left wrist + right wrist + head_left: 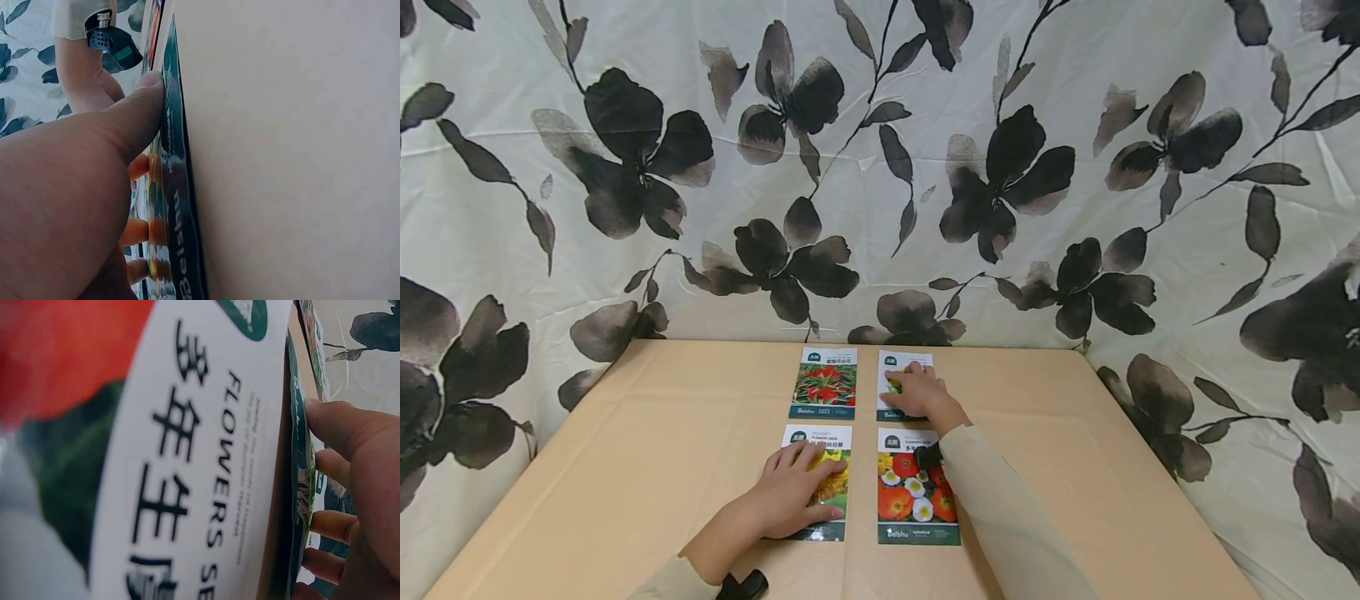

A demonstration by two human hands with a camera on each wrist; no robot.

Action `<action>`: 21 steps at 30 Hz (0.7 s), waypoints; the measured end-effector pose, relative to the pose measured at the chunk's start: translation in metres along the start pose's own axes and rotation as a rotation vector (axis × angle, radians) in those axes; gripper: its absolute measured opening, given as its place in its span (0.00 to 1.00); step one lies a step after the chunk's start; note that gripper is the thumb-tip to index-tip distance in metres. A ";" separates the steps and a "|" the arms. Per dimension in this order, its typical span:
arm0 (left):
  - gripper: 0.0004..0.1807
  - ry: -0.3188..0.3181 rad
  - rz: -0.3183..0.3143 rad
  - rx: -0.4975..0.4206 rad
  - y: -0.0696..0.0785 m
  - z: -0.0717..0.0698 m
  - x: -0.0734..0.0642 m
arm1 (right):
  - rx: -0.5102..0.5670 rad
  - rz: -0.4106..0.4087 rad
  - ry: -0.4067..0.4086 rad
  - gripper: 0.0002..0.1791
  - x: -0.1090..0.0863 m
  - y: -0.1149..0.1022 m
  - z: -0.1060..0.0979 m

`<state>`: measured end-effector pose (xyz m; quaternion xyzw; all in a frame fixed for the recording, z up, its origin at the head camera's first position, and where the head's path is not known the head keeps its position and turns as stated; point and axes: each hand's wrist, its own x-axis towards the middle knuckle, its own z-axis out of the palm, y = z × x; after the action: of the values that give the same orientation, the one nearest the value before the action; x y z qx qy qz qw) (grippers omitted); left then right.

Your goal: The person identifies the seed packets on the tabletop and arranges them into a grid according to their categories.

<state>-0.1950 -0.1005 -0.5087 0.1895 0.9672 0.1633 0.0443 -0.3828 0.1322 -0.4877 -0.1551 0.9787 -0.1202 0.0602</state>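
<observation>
Four flat seed packets lie in two rows on the table. My left hand [790,492] rests on the near-left packet [831,532], which has yellow flowers. In the left wrist view its thumb presses near the packet's green lower band [178,162], and the other fingertips touch the picture. My right hand [917,393] lies over the far-right packet [891,360], fingers and thumb on its face, hiding most of the picture. Just in front of the right fingers is the near-right packet [917,500] with red, yellow and white flowers, partly covered by the wrist camera.
A red-flowered packet [823,383] lies at the far left of the group. The tan table [625,467] ends at a back edge just behind the far row. Behind it hangs a white cloth [880,275] printed with dark flowers.
</observation>
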 end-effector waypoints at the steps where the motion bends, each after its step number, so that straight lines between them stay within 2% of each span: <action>1: 0.36 0.000 -0.002 0.000 0.000 0.000 0.000 | 0.000 0.000 0.000 0.34 0.000 0.000 0.000; 11: 0.36 -0.002 -0.003 -0.009 0.000 0.000 0.000 | -0.038 -0.011 -0.010 0.34 0.002 0.001 -0.002; 21: 0.37 -0.015 -0.005 -0.002 -0.001 0.001 0.001 | -0.033 -0.016 -0.021 0.34 0.003 0.001 -0.002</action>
<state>-0.1964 -0.1009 -0.5098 0.1881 0.9671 0.1630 0.0524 -0.3859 0.1326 -0.4862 -0.1650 0.9786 -0.1028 0.0669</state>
